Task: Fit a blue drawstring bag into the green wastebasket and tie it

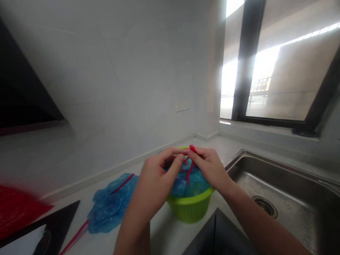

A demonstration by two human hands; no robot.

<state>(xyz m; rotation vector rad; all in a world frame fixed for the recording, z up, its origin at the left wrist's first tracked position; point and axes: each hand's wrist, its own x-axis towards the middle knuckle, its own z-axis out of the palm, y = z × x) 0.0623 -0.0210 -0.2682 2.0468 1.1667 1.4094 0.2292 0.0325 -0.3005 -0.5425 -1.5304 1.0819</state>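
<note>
A light green plastic basket (189,211) stands on the white counter, with a translucent blue drawstring bag (195,184) inside it. Over the basket's top, my right hand (211,164) pinches the bag's red drawstring (190,173) between thumb and fingers; a loop of it pokes up above the fingers. From the other side my left hand (160,175) meets it, thumb and index fingertips closed together at the drawstring. What those left fingertips grip is partly hidden. Left of my forearm lies a second crumpled blue bag (110,209) with red drawstrings.
A stainless steel sink (278,177) lies to the right, beneath a dark-framed window. At the left are a black cooktop (60,223), a blurred red plastic bag (18,212) and a dark range hood (26,92). A wall socket (182,105) sits behind the basket.
</note>
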